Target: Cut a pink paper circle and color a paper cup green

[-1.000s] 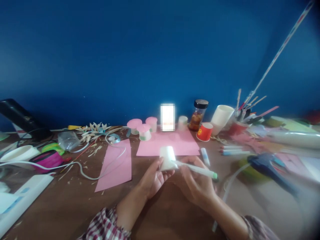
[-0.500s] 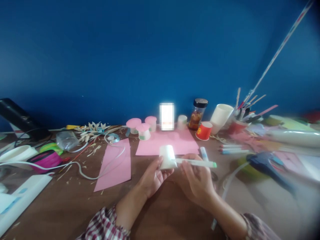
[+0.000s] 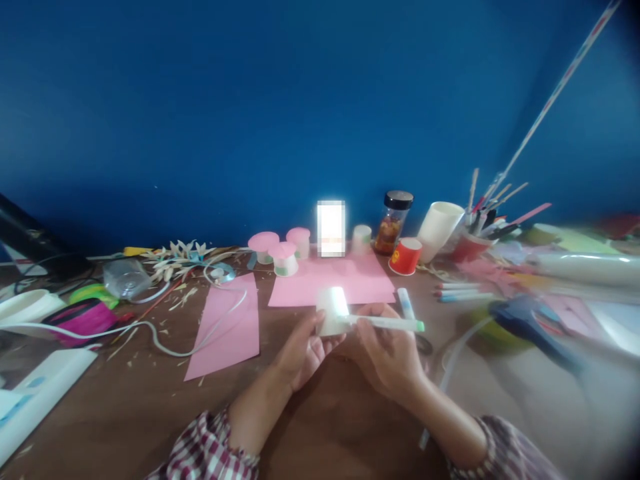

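Note:
My left hand is closed around a small white paper cup, holding it upside down above the brown table. My right hand grips a white marker with a green end, lying level, with its tip against the cup's side. Both hands sit near the table's middle, just in front of a pink paper sheet.
A second pink sheet lies to the left, with a white cord across it. At the back stand pink-topped cups, a jar, a red cup and a pen holder. A blue glue gun lies right.
The marker has swung from slanting down to the right up to level, its tip staying on the cup. The view has shifted slightly; both hands keep their hold.

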Demonstrator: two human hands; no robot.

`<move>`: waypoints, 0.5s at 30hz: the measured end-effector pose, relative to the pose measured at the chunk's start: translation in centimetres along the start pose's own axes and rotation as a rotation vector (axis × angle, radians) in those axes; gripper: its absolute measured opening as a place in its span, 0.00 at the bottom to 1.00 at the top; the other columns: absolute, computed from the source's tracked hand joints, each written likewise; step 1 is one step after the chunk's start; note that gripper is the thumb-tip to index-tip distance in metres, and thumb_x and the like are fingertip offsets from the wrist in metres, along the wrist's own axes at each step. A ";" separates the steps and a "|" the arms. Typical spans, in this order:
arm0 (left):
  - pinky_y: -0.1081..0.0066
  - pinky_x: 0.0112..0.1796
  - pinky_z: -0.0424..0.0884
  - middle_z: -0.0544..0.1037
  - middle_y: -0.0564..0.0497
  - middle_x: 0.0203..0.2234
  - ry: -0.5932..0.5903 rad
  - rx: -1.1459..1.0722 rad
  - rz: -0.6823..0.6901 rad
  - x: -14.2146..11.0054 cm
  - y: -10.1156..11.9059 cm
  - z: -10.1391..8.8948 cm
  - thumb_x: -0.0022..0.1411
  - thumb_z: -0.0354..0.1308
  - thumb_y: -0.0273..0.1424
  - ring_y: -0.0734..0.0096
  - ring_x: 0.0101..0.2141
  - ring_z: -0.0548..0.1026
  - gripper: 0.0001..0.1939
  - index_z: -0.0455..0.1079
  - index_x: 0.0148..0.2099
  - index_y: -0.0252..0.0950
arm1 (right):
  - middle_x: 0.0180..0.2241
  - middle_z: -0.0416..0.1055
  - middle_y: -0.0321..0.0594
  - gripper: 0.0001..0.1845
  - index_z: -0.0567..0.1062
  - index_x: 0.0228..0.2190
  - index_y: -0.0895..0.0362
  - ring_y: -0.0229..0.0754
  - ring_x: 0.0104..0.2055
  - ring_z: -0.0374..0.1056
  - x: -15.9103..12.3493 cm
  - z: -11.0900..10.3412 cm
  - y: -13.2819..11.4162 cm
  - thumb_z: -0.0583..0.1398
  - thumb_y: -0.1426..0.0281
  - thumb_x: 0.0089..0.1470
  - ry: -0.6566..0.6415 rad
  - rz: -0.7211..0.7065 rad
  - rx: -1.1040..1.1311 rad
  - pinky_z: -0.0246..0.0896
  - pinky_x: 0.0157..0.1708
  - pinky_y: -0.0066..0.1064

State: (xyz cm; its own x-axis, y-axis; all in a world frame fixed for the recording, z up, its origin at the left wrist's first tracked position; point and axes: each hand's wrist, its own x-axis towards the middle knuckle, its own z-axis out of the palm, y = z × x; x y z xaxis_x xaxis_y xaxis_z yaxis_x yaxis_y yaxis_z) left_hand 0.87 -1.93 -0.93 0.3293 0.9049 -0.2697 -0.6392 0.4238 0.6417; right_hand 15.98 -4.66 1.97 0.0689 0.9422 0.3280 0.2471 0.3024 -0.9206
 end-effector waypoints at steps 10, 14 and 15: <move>0.62 0.50 0.67 0.78 0.44 0.40 0.009 -0.007 0.021 0.1 0.0 0.0 0.62 0.55 0.32 0.64 0.43 0.73 0.12 0.72 0.45 0.32 | 0.22 0.66 0.33 0.06 0.69 0.29 0.56 0.34 0.21 0.62 0.1 -0.1 0.5 0.56 0.68 0.57 -0.038 -0.018 -0.059 0.58 0.19 0.24; 0.62 0.49 0.67 0.78 0.46 0.39 0.047 -0.029 0.035 0.3 0.1 -0.1 0.61 0.56 0.32 0.65 0.41 0.74 0.11 0.73 0.43 0.33 | 0.23 0.67 0.34 0.05 0.69 0.28 0.56 0.35 0.23 0.63 0.0 0.0 0.7 0.56 0.71 0.56 -0.032 -0.053 -0.072 0.58 0.21 0.24; 0.62 0.49 0.67 0.78 0.46 0.39 0.043 -0.027 0.034 0.3 0.1 -0.1 0.60 0.56 0.33 0.65 0.41 0.74 0.11 0.73 0.43 0.33 | 0.23 0.67 0.33 0.05 0.69 0.28 0.56 0.35 0.23 0.63 0.0 0.0 0.7 0.56 0.71 0.56 -0.034 -0.044 -0.067 0.59 0.21 0.24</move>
State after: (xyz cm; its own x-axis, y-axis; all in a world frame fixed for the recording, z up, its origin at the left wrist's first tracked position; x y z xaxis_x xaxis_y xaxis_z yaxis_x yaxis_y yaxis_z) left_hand 0.82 -1.65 -1.05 0.2774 0.9194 -0.2789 -0.6685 0.3932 0.6312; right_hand 16.17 -4.45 1.31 0.0239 0.9330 0.3591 0.3133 0.3341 -0.8889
